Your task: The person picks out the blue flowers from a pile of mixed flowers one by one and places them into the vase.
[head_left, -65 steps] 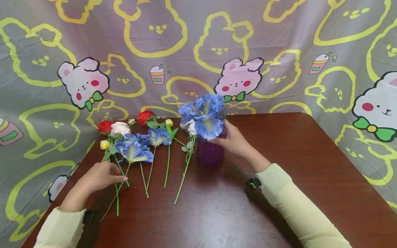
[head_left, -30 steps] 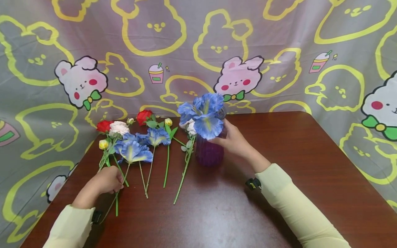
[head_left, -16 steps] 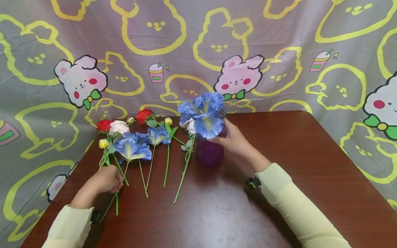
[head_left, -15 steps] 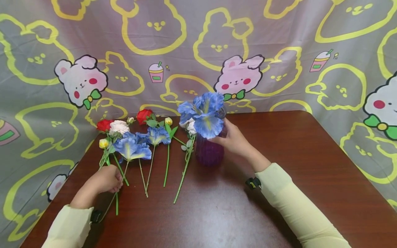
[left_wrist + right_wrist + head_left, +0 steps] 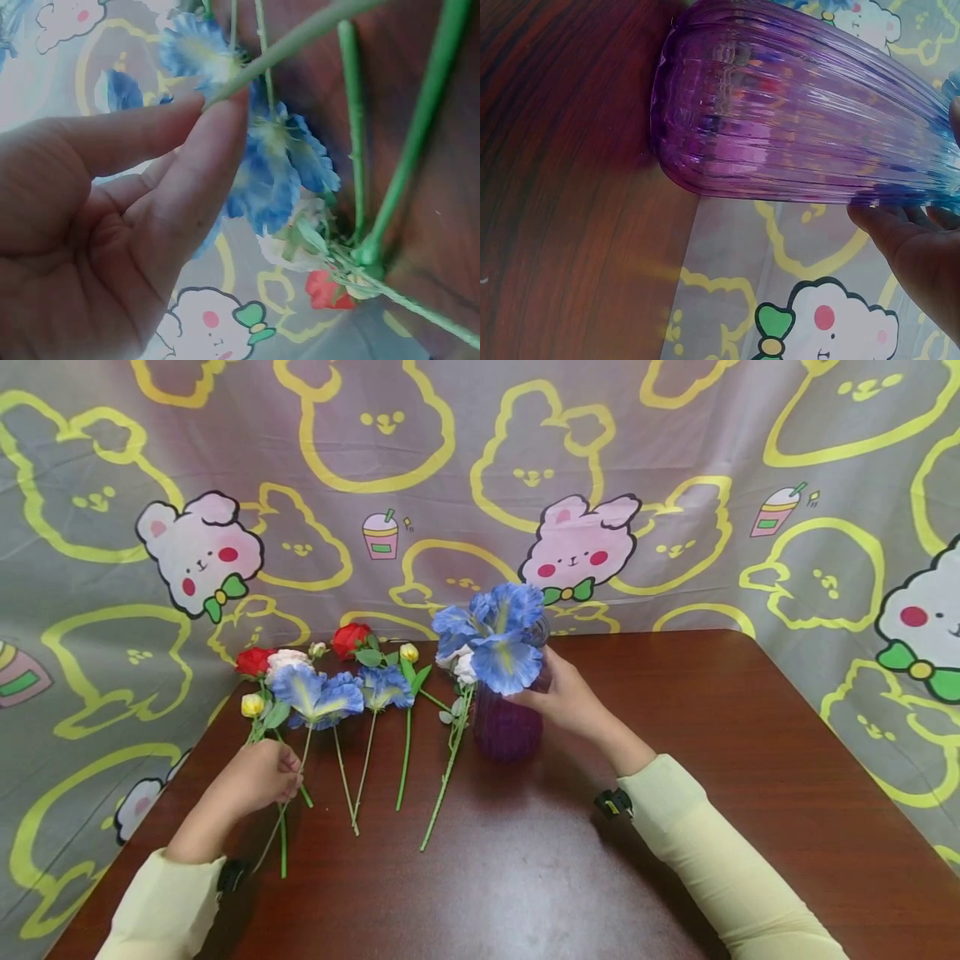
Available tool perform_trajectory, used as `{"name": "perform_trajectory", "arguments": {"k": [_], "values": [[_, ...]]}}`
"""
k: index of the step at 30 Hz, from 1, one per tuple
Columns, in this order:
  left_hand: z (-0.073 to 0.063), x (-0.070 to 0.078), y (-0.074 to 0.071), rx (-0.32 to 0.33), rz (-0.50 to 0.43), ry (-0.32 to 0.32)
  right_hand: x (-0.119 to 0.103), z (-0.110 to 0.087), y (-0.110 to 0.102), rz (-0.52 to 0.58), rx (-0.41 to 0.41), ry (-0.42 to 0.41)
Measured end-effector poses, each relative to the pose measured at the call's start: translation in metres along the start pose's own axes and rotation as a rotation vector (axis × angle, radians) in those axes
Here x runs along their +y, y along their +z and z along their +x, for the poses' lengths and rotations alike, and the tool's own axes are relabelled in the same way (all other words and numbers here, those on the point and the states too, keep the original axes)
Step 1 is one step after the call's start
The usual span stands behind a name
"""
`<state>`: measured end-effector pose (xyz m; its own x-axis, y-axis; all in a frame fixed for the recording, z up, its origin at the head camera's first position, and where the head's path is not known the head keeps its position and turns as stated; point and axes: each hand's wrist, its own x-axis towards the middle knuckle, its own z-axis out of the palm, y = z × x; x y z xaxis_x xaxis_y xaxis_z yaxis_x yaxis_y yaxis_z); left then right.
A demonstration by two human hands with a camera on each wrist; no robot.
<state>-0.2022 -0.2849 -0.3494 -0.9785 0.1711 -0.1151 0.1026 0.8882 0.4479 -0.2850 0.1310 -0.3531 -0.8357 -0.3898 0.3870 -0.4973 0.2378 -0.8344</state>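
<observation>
My left hand (image 5: 258, 774) pinches the thin stem (image 5: 300, 43) of a blue iris (image 5: 300, 689) between thumb and forefinger, as the left wrist view shows. The bloom overlaps other blue flowers behind it. With fingers and thumb around its upper part, my right hand (image 5: 564, 695) grips a ribbed, see-through purple vase (image 5: 508, 731). The vase stands upright on the table, its base visible in the right wrist view. Another blue iris (image 5: 504, 656) is at the vase mouth and hides most of the rim; its stem cannot be made out.
Left of the vase lie a white flower (image 5: 465, 668) on a long green stem, a yellow bud (image 5: 408, 652), another blue iris (image 5: 386, 687) and red roses (image 5: 351, 641). A pale pink rose (image 5: 285, 660) lies farther left. A patterned curtain (image 5: 450, 460) hangs behind the brown table (image 5: 675, 827).
My left fingers have closed on the iris stem, and the bloom has since risen slightly away from the table's front. My right hand and the vase stay where they were.
</observation>
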Motion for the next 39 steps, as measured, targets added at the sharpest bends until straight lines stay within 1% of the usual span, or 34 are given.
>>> {"name": "perform_trajectory", "arguments": {"k": [4, 8, 11, 14, 16, 20, 23, 25, 30, 35, 37, 39], "values": [[0.001, 0.009, -0.002, 0.058, 0.016, 0.011, -0.001, 0.000, 0.000, 0.000, 0.009, 0.013], [0.002, 0.018, -0.002, 0.088, -0.014, 0.001, -0.005, 0.000, 0.001, -0.001, 0.002, 0.023], [0.003, 0.023, -0.002, 0.110, -0.025, -0.005, -0.020, -0.004, 0.001, -0.006, -0.010, 0.026], [0.004, 0.028, 0.000, 0.157, -0.017, 0.006, -0.036, -0.007, 0.000, -0.017, -0.011, 0.029], [0.007, 0.031, 0.001, 0.196, -0.018, 0.032, -0.040, -0.008, 0.000, -0.022, -0.005, 0.025], [0.012, 0.039, 0.004, 0.277, -0.034, 0.096, -0.021, -0.003, 0.000, -0.018, 0.005, 0.019], [0.017, 0.047, 0.007, 0.320, -0.068, 0.142, -0.005, 0.000, 0.000, -0.015, 0.014, 0.019], [0.020, 0.052, 0.010, 0.356, -0.076, 0.179, -0.004, 0.000, 0.000, -0.022, 0.027, 0.012], [0.029, 0.065, 0.018, 0.420, -0.084, 0.232, -0.005, -0.003, 0.001, -0.068, 0.063, -0.004], [0.035, 0.080, 0.025, 0.453, -0.187, 0.281, -0.008, -0.009, 0.001, -0.154, 0.099, 0.017], [0.035, 0.086, 0.027, 0.459, -0.234, 0.301, -0.011, -0.012, 0.001, -0.200, 0.111, 0.041], [0.037, 0.092, 0.029, 0.475, -0.253, 0.312, -0.016, -0.015, 0.001, -0.236, 0.120, 0.070]]}}
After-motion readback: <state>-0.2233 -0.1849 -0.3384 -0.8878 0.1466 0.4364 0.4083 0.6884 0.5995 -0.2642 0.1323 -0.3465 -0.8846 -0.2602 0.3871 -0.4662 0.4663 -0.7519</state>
